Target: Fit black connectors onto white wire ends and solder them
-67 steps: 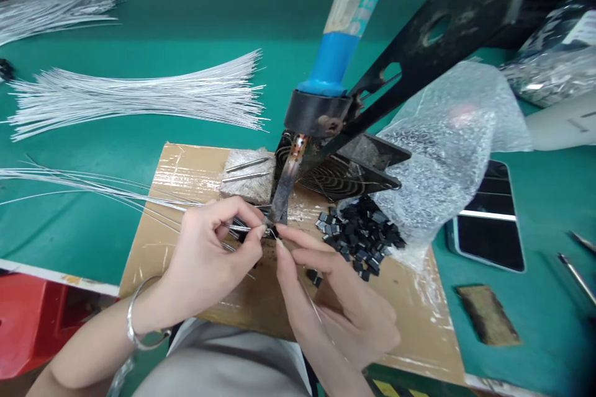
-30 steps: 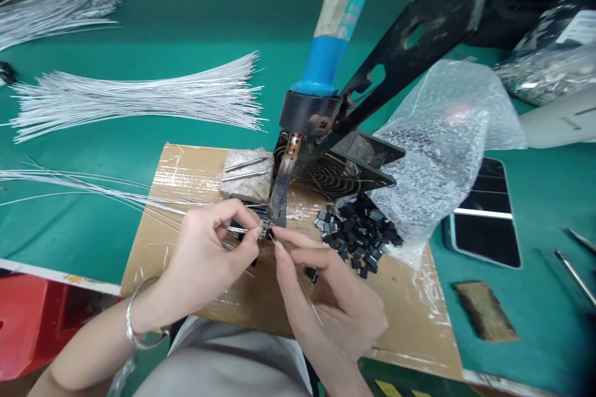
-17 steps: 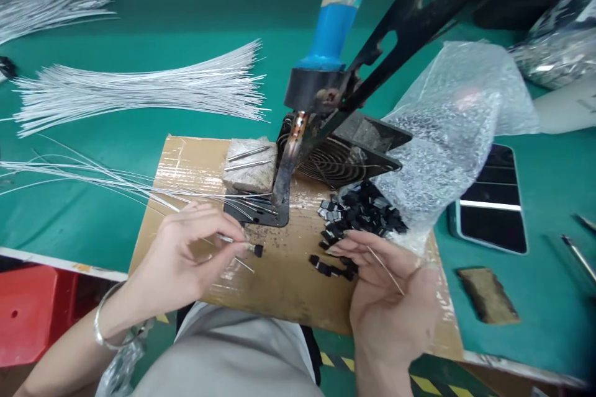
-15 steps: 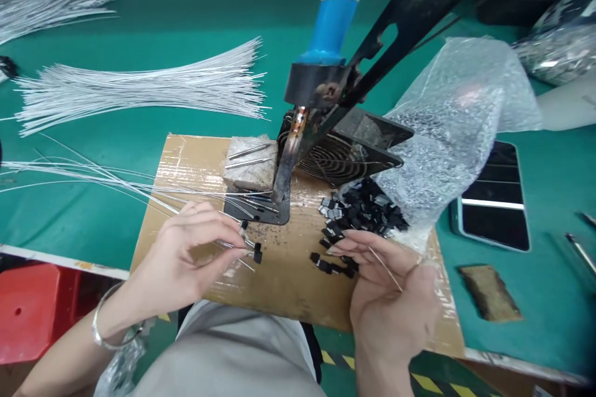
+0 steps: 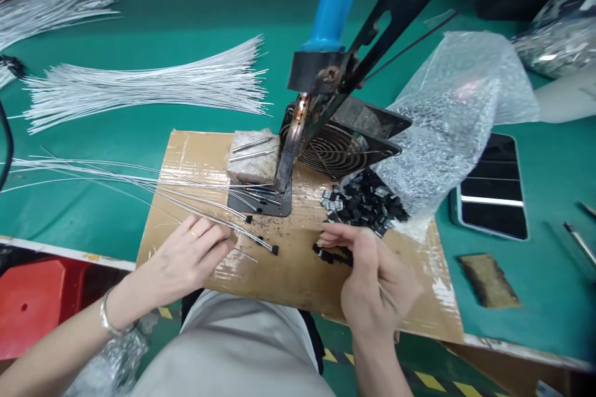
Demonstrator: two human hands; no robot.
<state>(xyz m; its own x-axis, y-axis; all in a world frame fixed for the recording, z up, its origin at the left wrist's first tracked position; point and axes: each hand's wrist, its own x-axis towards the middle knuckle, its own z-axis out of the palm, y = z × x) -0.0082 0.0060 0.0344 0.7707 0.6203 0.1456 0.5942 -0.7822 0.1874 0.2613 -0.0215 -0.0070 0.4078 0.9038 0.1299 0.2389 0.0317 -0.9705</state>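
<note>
My left hand (image 5: 193, 254) is closed low over the cardboard, fingertips around a thin white wire whose bare end pokes out to the right. Just beyond it lie several white wires (image 5: 186, 197), with small black connectors (image 5: 274, 250) on their ends. My right hand (image 5: 379, 279) has its index finger stretched to the near side of a pile of loose black connectors (image 5: 372, 201). A thin pale stick (image 5: 387, 295) is tucked in the curled fingers of this hand; its kind is unclear. What the right fingertips touch is partly hidden.
A soldering iron (image 5: 293, 130) with a blue handle hangs from a black bracket over the cardboard (image 5: 298, 285). Behind it are a wrapped block (image 5: 254, 158) and a fan (image 5: 330, 152). A wire bundle (image 5: 144, 90), bubble wrap (image 5: 442, 130), a phone (image 5: 491, 192) and a brown pad (image 5: 488, 280) lie around.
My left hand has let go of the wires with black connectors, which now lie on the cardboard, and closed around another wire. My right hand has turned palm down, its fingers at the connectors.
</note>
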